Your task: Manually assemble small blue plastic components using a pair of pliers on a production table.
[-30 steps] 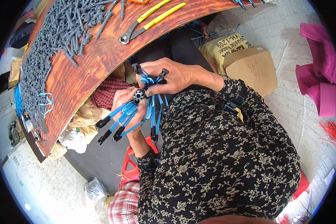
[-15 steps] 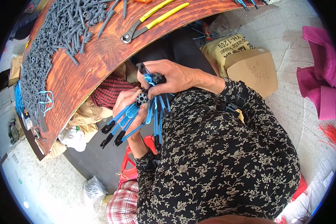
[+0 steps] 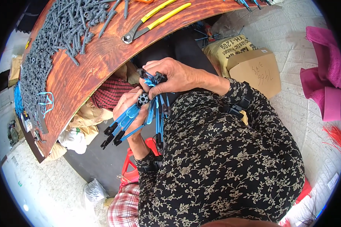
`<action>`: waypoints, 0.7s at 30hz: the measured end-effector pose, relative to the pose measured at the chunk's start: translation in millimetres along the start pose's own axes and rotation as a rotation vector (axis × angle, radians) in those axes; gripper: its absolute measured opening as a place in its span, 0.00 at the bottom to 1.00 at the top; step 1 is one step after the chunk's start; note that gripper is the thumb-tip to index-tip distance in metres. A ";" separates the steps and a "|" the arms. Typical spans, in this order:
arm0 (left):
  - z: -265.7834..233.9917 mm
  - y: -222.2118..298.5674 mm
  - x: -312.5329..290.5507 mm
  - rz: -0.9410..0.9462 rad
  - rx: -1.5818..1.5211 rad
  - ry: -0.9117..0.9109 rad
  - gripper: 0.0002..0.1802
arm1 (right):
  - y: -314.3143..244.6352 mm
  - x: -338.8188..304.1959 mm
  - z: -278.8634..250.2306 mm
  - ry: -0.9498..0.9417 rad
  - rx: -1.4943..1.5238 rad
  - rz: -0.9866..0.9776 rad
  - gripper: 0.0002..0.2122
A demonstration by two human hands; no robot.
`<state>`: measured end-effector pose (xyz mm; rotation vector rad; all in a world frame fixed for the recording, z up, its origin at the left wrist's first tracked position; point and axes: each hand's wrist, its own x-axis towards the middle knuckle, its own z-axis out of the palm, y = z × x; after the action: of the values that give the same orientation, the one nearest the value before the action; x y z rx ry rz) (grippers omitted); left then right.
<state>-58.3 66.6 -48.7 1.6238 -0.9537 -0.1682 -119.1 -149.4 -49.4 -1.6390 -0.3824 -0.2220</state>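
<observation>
My left hand (image 3: pixel 121 106) is closed around a bundle of thin blue rods (image 3: pixel 129 116) that fan out below it. The rods end in black tips (image 3: pixel 159 143). A round black hub with small holes (image 3: pixel 143 99) sits between my two hands. My right hand (image 3: pixel 174 77) grips the upper part of the same bundle, thumb and fingers pressed together. Black end pieces (image 3: pixel 160 78) and blue strips show beside its thumb. My fingers partly hide how the rods join the hub.
A curved reddish wooden table (image 3: pixel 98 60) carries a heap of grey plastic tubular parts (image 3: pixel 57 38) and yellow-handled pliers (image 3: pixel 155 22). A cardboard box (image 3: pixel 255 72) and a printed sack (image 3: pixel 225 49) stand on the right. A red stool (image 3: pixel 129 166) is at lower left.
My right hand has moved slightly up, and the black pieces beside its thumb have turned a little. The rods below have drawn slightly closer together. My left hand keeps its grip.
</observation>
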 end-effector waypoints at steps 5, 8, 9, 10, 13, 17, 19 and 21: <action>-0.2 -4.7 -2.9 -0.004 -0.134 0.021 0.20 | 4.8 5.3 -3.6 -0.071 0.011 -0.070 0.09; -2.1 0.2 -1.8 -0.060 -0.085 -0.029 0.20 | 9.8 7.7 -6.7 -0.121 0.030 -0.035 0.10; -2.2 2.7 -0.6 -0.088 -0.061 -0.055 0.20 | 11.5 8.2 -7.8 -0.146 0.040 -0.016 0.10; -1.7 5.0 0.8 -0.088 -0.060 -0.056 0.20 | 13.6 8.9 -8.8 -0.145 0.040 -0.017 0.10; 1.0 9.7 4.8 -0.120 -0.066 -0.102 0.20 | 16.7 12.0 -10.8 -0.299 0.366 0.229 0.13; -3.5 0.7 4.8 -0.053 0.005 -0.124 0.20 | 3.3 20.1 -17.9 -0.246 0.037 0.153 0.18; -2.4 4.3 2.8 -0.108 0.037 -0.084 0.20 | 5.3 17.0 -14.1 -0.086 -0.111 0.072 0.20; -0.2 8.0 0.6 -0.219 0.098 -0.006 0.20 | 4.9 12.9 -8.3 0.238 -0.402 -0.092 0.23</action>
<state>-61.6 66.5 -41.5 1.8181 -0.7978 -0.2798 -104.7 -156.5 -48.3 -1.9628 -0.2402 -0.5882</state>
